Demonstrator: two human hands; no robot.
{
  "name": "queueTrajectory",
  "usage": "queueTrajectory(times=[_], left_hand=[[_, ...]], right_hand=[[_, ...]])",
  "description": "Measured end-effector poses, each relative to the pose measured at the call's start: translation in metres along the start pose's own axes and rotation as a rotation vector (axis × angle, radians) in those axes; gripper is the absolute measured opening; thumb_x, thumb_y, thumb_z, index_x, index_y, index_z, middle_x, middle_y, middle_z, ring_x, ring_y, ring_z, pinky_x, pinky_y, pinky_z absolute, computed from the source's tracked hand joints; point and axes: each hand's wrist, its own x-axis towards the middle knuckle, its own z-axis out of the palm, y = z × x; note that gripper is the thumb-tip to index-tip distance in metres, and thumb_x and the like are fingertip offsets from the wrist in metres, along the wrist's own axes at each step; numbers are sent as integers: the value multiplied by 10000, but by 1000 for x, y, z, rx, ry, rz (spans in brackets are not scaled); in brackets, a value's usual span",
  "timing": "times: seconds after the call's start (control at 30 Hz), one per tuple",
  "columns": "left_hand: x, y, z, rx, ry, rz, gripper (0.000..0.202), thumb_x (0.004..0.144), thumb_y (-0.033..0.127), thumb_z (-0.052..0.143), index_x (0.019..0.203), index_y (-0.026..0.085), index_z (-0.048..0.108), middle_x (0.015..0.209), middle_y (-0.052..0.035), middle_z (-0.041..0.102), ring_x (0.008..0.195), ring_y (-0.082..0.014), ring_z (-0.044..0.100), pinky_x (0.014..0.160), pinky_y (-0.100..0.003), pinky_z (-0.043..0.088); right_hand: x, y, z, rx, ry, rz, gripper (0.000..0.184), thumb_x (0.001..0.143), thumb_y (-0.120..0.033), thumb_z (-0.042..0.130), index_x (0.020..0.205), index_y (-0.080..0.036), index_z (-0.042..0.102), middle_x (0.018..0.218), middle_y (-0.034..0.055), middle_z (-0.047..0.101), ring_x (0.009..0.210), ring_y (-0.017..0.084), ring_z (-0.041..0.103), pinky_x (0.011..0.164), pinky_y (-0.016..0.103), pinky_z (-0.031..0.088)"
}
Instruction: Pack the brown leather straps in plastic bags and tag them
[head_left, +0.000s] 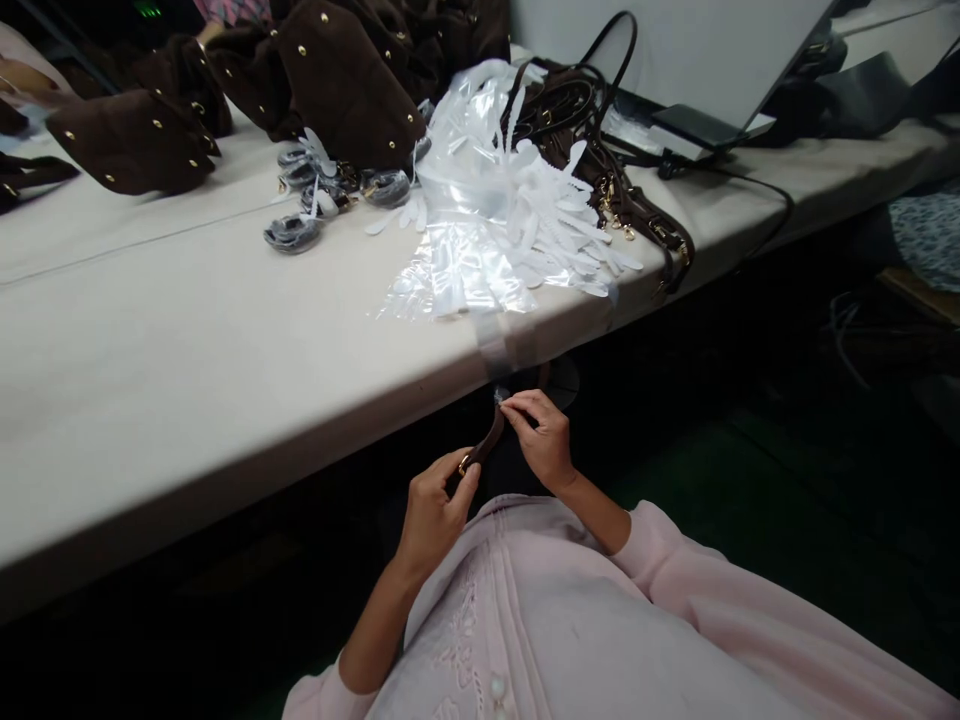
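Head view: left hand (433, 512) fingers pinch the lower end of a dark brown strap (484, 447) at its gold fitting, below the counter (187, 340) edge. Right hand (546, 438) fingers pinch the strap's upper end. Clear plastic sleeves (487, 220) piled on the counter above.

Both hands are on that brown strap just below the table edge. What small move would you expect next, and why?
Probably the right hand peels or winds the clear film at the top end of the brown strap, since its fingertips pinch there while the left hand steadies the lower end by the gold fitting. Which way it goes, I cannot tell.
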Motion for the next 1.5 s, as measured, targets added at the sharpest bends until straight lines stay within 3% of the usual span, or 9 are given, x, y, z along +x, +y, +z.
queueTrajectory(times=[0.13,0.37,0.47,0.63,0.73,1.1,1.23,1.37,1.5], left_hand=[[-3,2,18,-377,-20,-238,311,834,421,681,1021,175,718,649,12,533,459,-63,380,427,-180,294],[1,5,21,-825,-4,-338,354,838,362,698,1149,200,652,689,35,475,493,-28,304,443,-141,234],[4,-1,15,-605,-51,-301,403,865,353,651,1250,236,625,726,15,549,475,-45,344,440,-164,266],[3,-13,6,150,-15,-75,433,866,227,579,1288,302,641,899,-58,696,700,-173,603,631,-259,453],[2,-12,7,279,2,-79,462,840,178,556,1270,314,656,1019,-69,721,809,-220,648,730,-308,480],[-10,1,15,-666,-216,-348,428,880,387,544,1245,171,601,769,-18,549,529,-82,394,474,-207,303],[-15,-13,13,-571,-183,-432,335,915,444,568,1030,138,643,605,21,496,447,-57,311,423,-195,190],[-8,-26,16,-630,-222,-422,327,907,438,581,916,117,647,695,-30,598,451,-48,342,435,-196,191],[0,-32,19,-422,-147,-332,362,916,385,563,1157,131,654,698,-1,573,483,-65,376,454,-188,245]], right_hand=[[-8,3,8,-68,-20,-70,140,938,-296,579,886,-224,687,925,62,655,887,197,616,845,353,504],[-19,6,24,264,-29,318,167,896,-368,633,910,-202,627,781,6,636,716,143,619,688,264,513],[-16,6,25,341,-25,379,200,834,-379,692,892,-194,646,798,13,648,720,146,616,684,269,516],[-5,13,19,489,32,569,244,732,-358,755,865,-166,685,799,25,670,675,131,591,629,264,497],[-4,17,16,474,17,603,229,717,-336,755,864,-166,709,802,31,685,661,129,588,610,260,487],[-31,7,10,120,-213,202,77,868,-246,626,834,-203,681,816,24,663,726,156,628,654,271,506],[-40,6,4,-31,-282,-82,108,918,-185,571,928,-207,677,885,48,663,828,167,633,742,302,522],[-45,8,5,-99,-309,-241,144,944,-154,537,983,-203,667,914,71,659,870,176,628,776,323,536],[-48,7,9,-76,-331,-298,146,944,-137,545,994,-199,667,971,80,651,912,174,623,799,322,540]])
